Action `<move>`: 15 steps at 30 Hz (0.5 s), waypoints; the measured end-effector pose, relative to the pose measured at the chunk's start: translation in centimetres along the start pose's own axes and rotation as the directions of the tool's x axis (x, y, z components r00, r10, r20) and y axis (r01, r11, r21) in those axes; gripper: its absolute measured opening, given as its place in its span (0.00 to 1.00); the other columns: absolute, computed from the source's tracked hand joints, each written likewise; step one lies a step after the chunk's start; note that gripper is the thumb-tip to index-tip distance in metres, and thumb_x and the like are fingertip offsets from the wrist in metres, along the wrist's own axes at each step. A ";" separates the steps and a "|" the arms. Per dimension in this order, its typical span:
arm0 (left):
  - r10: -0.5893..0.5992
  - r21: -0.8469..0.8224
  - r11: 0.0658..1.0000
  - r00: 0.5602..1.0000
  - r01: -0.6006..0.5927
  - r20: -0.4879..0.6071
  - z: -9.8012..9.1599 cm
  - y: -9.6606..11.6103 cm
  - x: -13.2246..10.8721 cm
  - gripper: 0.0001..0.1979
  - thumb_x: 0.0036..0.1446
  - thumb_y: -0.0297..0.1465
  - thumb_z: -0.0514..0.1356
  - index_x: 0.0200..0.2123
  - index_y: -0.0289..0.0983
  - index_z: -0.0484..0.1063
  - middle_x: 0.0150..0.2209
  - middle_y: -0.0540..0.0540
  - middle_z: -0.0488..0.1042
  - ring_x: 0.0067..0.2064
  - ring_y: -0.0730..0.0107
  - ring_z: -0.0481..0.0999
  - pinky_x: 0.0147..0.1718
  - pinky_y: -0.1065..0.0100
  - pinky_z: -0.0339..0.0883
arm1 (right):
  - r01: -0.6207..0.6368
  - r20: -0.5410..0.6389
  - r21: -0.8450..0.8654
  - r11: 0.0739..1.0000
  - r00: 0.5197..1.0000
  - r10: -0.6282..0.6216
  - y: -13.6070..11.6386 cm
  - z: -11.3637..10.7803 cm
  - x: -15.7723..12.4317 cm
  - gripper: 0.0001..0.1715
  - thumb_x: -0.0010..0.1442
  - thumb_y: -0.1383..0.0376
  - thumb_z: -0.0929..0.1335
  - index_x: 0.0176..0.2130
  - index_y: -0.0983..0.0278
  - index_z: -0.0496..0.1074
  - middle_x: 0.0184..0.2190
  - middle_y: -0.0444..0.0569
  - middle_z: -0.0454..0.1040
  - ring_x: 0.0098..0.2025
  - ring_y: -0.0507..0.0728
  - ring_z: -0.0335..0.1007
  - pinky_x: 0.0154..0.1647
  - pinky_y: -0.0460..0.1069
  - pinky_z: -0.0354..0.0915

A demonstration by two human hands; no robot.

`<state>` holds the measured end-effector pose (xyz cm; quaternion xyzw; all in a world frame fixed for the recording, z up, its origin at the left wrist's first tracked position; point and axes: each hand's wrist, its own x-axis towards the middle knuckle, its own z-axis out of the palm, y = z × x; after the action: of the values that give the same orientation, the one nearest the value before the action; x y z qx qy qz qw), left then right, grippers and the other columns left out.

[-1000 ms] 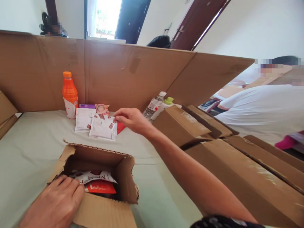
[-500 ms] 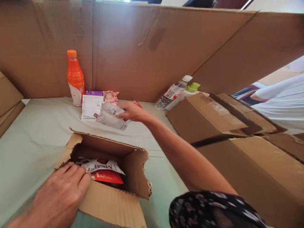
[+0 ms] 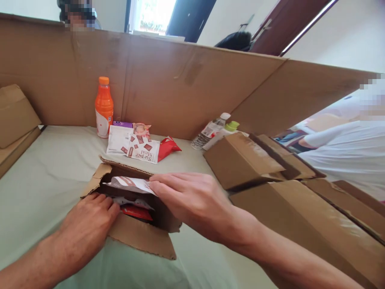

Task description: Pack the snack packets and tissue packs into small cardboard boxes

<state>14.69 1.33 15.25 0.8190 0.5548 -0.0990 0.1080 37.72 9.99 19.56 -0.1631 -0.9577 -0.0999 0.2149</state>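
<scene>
An open cardboard box [image 3: 141,239] stands in front of me with its flaps turned out. My left hand [image 3: 90,218] is closed over the box's left front edge, fingertips curled inside. Between the fingers and thumb of my right hand [image 3: 192,196] is a white snack packet [image 3: 129,183], its lower part in the box mouth. Below it lie another white packet [image 3: 138,202] and a red packet [image 3: 136,212]. Behind the box, a white "Su-per Meal" packet [image 3: 144,150] lies against a white pouch [image 3: 118,140] and a red bag [image 3: 169,147].
An orange drink bottle [image 3: 104,106] stands by the cardboard wall [image 3: 168,88], near a purple box [image 3: 122,124] and a pink packet [image 3: 142,129]. A clear bottle [image 3: 207,132] leans beside a green-capped bottle [image 3: 231,126]. Cardboard boxes [image 3: 300,224] fill the right. A person [image 3: 337,144] is beyond them.
My right hand has come from the packets at the back to the box, bringing a white packet into its opening. My left hand stays on the box edge. The view has tilted up.
</scene>
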 end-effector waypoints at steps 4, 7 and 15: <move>-0.007 0.025 1.000 1.000 0.008 -0.022 -0.4 0.2 -0.1 0.19 0.53 0.15 0.52 0.42 0.35 0.76 0.42 0.40 0.81 0.47 0.50 0.80 0.51 0.49 0.74 | -0.041 0.516 -0.096 0.995 0.852 0.085 -1.2 1.4 2.8 0.09 0.63 0.74 0.67 0.41 0.66 0.76 0.34 0.55 0.81 0.30 0.58 0.76 0.25 0.50 0.57; -0.048 0.019 0.999 0.997 0.050 -0.065 0.3 0.3 -0.5 0.26 0.48 0.12 0.50 0.46 0.36 0.75 0.47 0.39 0.79 0.48 0.51 0.79 0.49 0.51 0.76 | -0.042 0.698 -0.049 0.998 0.713 0.064 -1.8 2.5 5.0 0.10 0.69 0.70 0.65 0.44 0.68 0.77 0.38 0.59 0.81 0.36 0.61 0.79 0.27 0.50 0.59; -0.022 0.073 0.995 0.885 0.064 -0.466 4.9 -0.5 -0.9 0.49 0.41 0.11 0.49 0.70 0.38 0.59 0.69 0.30 0.63 0.53 0.51 0.79 0.48 0.52 0.78 | -0.091 0.771 0.244 0.965 0.622 -0.136 -0.5 4.8 4.8 0.13 0.70 0.71 0.65 0.47 0.72 0.78 0.42 0.59 0.82 0.40 0.61 0.80 0.36 0.51 0.68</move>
<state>13.71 -0.71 10.83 0.8102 0.5778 0.0735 -0.0654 31.64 12.07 17.36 -0.1486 -0.9619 0.1046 -0.2043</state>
